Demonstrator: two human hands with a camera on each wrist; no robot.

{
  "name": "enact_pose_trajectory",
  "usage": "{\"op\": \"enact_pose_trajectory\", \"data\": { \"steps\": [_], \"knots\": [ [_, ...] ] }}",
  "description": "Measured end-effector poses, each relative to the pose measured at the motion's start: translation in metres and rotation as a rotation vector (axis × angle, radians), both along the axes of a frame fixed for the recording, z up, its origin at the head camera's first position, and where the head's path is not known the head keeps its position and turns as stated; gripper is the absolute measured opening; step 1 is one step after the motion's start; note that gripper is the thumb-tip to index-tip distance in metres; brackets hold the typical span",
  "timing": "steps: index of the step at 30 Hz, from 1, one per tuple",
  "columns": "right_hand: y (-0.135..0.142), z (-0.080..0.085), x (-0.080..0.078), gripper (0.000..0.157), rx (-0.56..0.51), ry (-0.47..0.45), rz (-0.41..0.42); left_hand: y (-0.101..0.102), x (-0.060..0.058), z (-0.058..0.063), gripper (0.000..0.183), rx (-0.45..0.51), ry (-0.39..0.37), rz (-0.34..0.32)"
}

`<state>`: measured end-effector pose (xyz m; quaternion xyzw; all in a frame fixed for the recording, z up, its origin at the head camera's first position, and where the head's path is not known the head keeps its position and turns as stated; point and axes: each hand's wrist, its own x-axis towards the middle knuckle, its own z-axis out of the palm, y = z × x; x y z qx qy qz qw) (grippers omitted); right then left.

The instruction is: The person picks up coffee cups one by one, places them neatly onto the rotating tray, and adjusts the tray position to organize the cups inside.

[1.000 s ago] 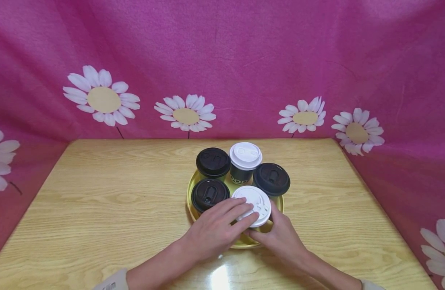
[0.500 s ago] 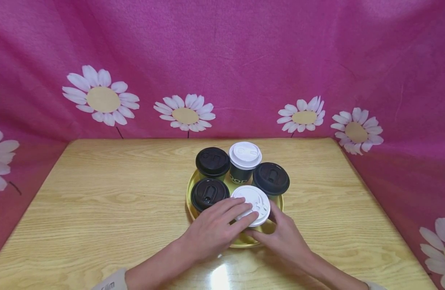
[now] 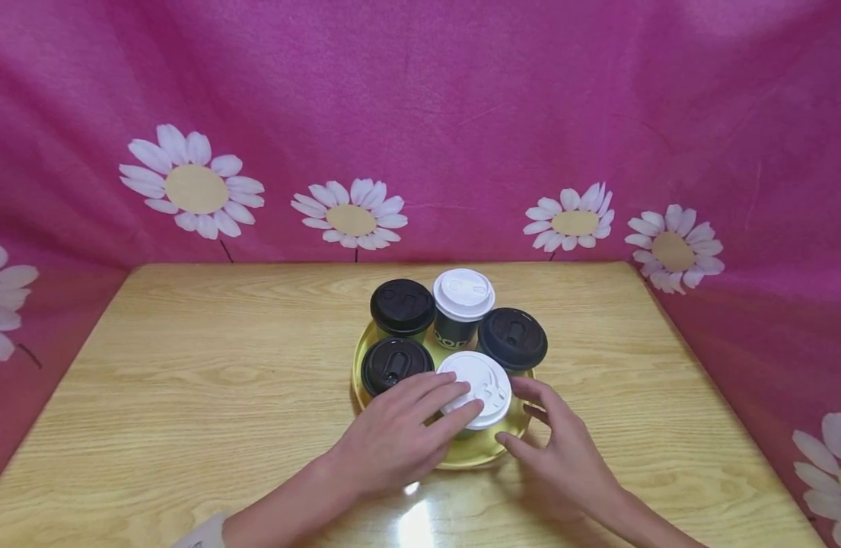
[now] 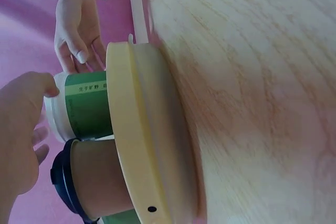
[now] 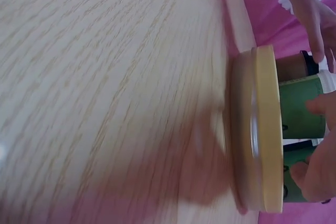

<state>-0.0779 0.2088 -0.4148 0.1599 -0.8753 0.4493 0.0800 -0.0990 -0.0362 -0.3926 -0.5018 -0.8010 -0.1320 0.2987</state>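
Several lidded paper cups stand upright on a round yellow tray [image 3: 471, 461]. The front one is a green coffee cup [image 4: 86, 103] with a white lid [image 3: 487, 380]. Extended fingers of my left hand [image 3: 399, 430] rest over the left part of this lid. My right hand [image 3: 567, 449] is spread beside the cup's right side, thumb and fingers apart, with a gap showing between the thumb and the cup. Left of the green cup is a brown cup [image 4: 100, 179] with a black lid [image 3: 386, 369], partly covered by my left hand in the head view.
Behind stand a cup with a black lid [image 3: 402, 304] and a dark cup with a white lid [image 3: 464, 293]. A dark-lidded cup [image 3: 512, 339] sits at the tray's right. The wooden table [image 3: 208, 365] meets a pink flowered cloth [image 3: 420, 114] at the back.
My right hand has let go of the green cup and moved slightly right, its fingers opening. My left fingers have slid a little left on the white lid. The cups and tray stay put.
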Motion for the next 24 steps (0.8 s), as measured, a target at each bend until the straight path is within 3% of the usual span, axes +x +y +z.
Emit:
{"op": "enact_pose_trajectory", "data": {
  "steps": [13,24],
  "knots": [
    [0.022,0.004,-0.003,0.050,0.115,0.107,-0.090,-0.026,-0.002,0.011,0.036,0.134,0.057,0.016],
    [0.055,-0.005,-0.025,0.050,0.260,0.242,-0.179,-0.060,-0.012,0.008,0.042,0.179,-0.028,0.204]
  ]
}}
